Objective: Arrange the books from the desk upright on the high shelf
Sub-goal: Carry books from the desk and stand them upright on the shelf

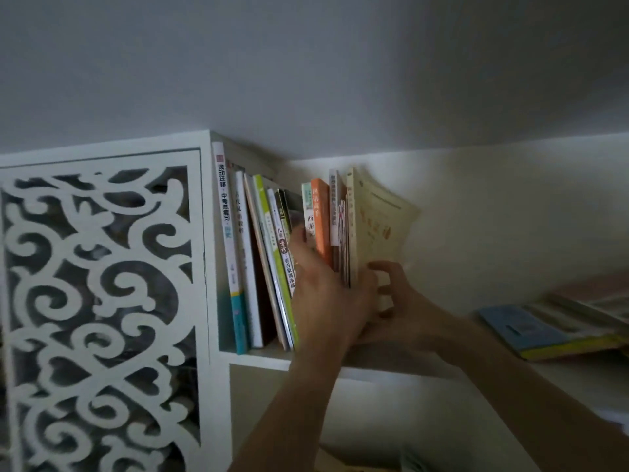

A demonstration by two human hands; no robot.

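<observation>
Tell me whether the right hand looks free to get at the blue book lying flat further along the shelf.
Probably not right away: the right hand is gripping the cream book at the end of the upright row. Nothing stands between it and the blue book, so once it lets go the way looks open.

This looks like a home study corner or bedroom. A white high shelf [265, 358] fixed against a plain pale wall [493, 206] carries a row of books [238, 240] with Chinese titles, school revision guides and children's readers among them. At its left end stands a white panel [98, 301] cut in decorative scrollwork, household furniture rather than office fittings.
</observation>
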